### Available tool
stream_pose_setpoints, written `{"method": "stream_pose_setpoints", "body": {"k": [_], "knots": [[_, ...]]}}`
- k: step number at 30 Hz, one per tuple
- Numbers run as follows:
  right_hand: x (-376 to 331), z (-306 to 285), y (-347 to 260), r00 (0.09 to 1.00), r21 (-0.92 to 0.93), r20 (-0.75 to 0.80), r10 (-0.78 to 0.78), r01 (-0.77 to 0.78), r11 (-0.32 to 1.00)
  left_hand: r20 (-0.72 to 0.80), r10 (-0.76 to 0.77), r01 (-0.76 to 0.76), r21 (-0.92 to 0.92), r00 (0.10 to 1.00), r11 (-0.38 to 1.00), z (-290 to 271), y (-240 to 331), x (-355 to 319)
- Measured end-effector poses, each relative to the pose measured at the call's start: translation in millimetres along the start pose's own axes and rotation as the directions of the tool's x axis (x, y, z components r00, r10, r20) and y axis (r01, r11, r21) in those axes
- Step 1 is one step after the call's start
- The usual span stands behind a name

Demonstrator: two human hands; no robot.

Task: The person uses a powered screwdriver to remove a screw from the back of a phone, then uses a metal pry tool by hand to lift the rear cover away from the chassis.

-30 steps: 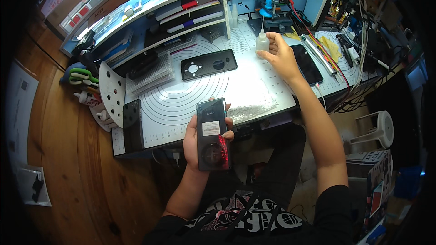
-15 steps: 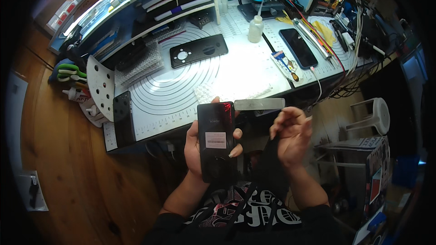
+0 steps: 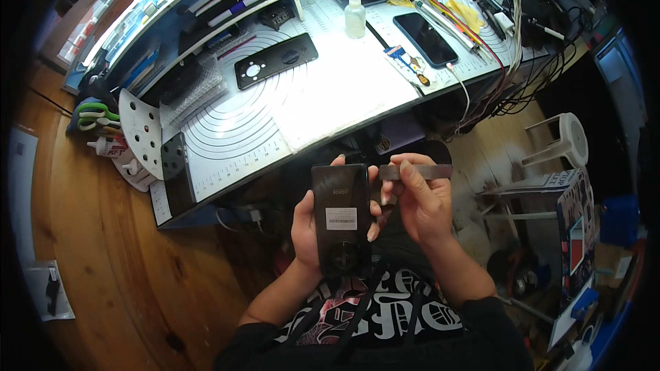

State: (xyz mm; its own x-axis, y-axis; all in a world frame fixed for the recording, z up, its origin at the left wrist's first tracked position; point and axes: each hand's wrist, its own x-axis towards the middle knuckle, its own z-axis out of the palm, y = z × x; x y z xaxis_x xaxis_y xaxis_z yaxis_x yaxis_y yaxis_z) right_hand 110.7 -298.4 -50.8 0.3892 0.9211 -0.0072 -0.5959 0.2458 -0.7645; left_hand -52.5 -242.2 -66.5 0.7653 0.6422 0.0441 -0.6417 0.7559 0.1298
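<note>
My left hand (image 3: 305,237) is wrapped round a black smartphone (image 3: 338,251), held upright with its glossy back toward me. A white barcode label (image 3: 341,219) is stuck on that back, and a round camera area lies below it. Beside the phone, my right hand (image 3: 427,209) pinches a thin flat metal strip (image 3: 434,172) between thumb and fingers. The strip lies roughly level, its left end close to my left fingertips at the phone's right edge. Whether it touches them I cannot tell.
Ahead stands a workbench with a white ringed mat (image 3: 237,154). On it lie a black phone case (image 3: 275,62), a clear bottle (image 3: 355,19), another phone (image 3: 426,40) and bubble wrap (image 3: 196,93). Green-handled scissors (image 3: 96,118) sit at left; a white stool (image 3: 569,141) is at right.
My right hand has moved left and closed on the metal strip, which stuck out beside the phone's top right edge before. The phone sits slightly lower and further right; the bench has shifted up in view.
</note>
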Motion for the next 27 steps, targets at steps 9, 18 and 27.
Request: {"method": "stream_pose_setpoints", "body": {"k": [9,18,27], "knots": [[-2,31,-22,0.998,-0.195,-0.059,-0.035,0.023,0.98,0.149,0.147,-0.174,0.191,0.978,0.966,21,13,-2],[9,28,-13,0.997,-0.053,-0.011,-0.073,0.072,0.996,-0.013,0.306,-0.301,0.139,0.952,0.943,39,50,22],[-3,27,-21,0.998,-0.042,-0.025,-0.064,0.063,0.997,-0.081,0.45,-0.401,0.336,0.889,0.853,64,51,25]]}}
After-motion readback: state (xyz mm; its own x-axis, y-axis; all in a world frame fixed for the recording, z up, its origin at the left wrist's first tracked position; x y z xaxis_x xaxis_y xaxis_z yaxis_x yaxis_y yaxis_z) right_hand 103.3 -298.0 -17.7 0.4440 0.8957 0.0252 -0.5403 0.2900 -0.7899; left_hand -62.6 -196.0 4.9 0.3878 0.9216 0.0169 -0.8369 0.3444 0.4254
